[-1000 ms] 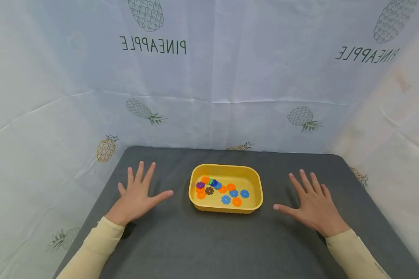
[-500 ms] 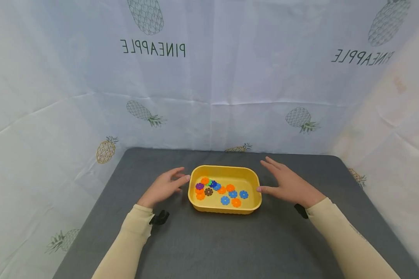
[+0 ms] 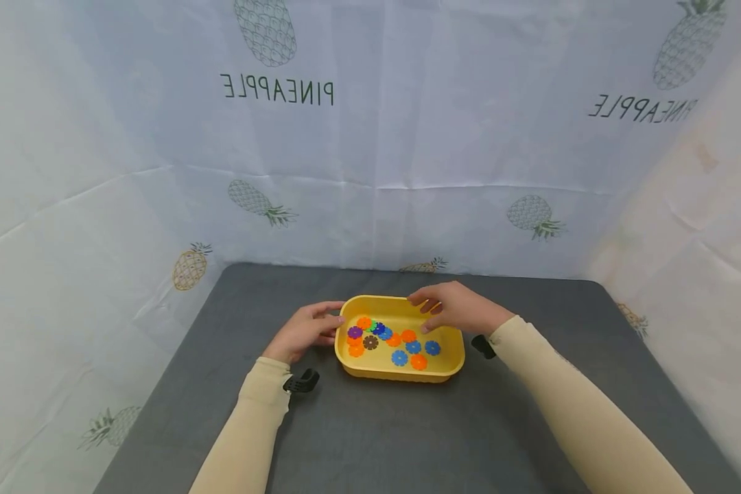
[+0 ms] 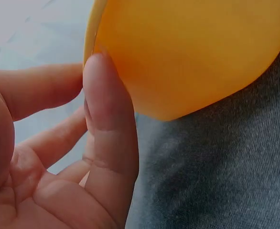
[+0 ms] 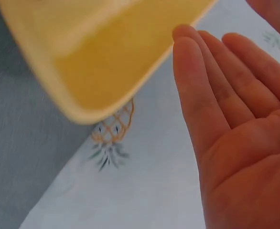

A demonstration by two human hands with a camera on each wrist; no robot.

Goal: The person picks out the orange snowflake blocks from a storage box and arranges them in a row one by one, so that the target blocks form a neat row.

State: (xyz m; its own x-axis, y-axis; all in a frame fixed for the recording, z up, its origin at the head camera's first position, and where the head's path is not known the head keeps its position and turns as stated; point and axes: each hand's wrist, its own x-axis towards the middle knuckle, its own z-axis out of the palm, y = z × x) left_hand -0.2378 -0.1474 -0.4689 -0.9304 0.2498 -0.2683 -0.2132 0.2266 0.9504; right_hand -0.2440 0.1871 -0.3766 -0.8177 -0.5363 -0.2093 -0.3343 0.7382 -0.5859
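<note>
A yellow plastic tray (image 3: 401, 376) stands on the dark cloth, with several flower-shaped plastic discs lying in it. They include an orange disc (image 3: 418, 362), a blue disc (image 3: 399, 357), a purple disc (image 3: 355, 332) and a brown disc (image 3: 370, 342). My left hand (image 3: 302, 333) pinches the tray's left rim; in the left wrist view the thumb (image 4: 109, 109) lies on the near side and the fingers behind. Above the tray's right part hovers my right hand (image 3: 463, 309), its fingers loosely bent and nothing between them. The right wrist view shows its palm (image 5: 250, 162) beside the tray rim.
Dark grey cloth (image 3: 358, 439) covers the table. White curtains (image 3: 444, 137) printed with pineapples hang behind it and along both sides. Each wrist wears a black band, the left band (image 3: 301, 381) and the right band (image 3: 484, 346).
Both hands have come inward from wide apart with spread fingers. The left has taken hold of the tray's left rim; the right has moved left over the tray. The discs lie as before.
</note>
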